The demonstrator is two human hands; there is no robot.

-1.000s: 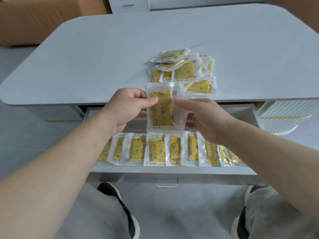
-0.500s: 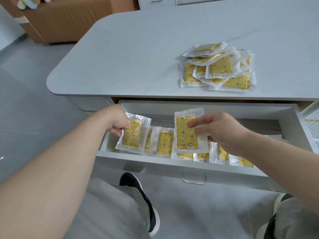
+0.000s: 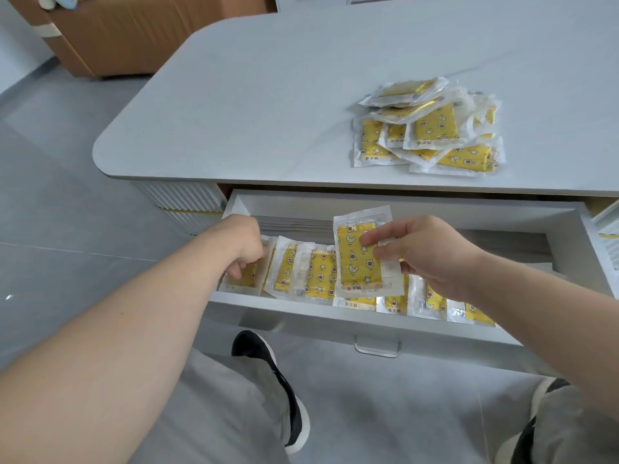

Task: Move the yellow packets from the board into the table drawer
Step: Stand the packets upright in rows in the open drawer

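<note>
A loose heap of yellow packets [image 3: 432, 128] lies on the grey tabletop [image 3: 268, 95] near its front edge. Below it the white drawer [image 3: 335, 314] is pulled out, with a row of yellow packets [image 3: 316, 274] standing along its front. My left hand [image 3: 243, 246] is down at the drawer's left end, fingers curled on a yellow packet [image 3: 243, 279] set at the end of the row. My right hand [image 3: 425, 249] pinches another yellow packet [image 3: 360, 259] upright above the middle of the row.
The drawer's metal handle [image 3: 377, 349] sticks out toward my knees. My black shoe [image 3: 268, 380] is on the grey floor below. A brown cabinet [image 3: 134, 31] stands at the far left. A ribbed white table base [image 3: 187, 202] sits left of the drawer.
The two hands parted, each with one packet, and came down from the table edge to the drawer. My left hand has lowered its packet into the row's left end; the view shifted left.
</note>
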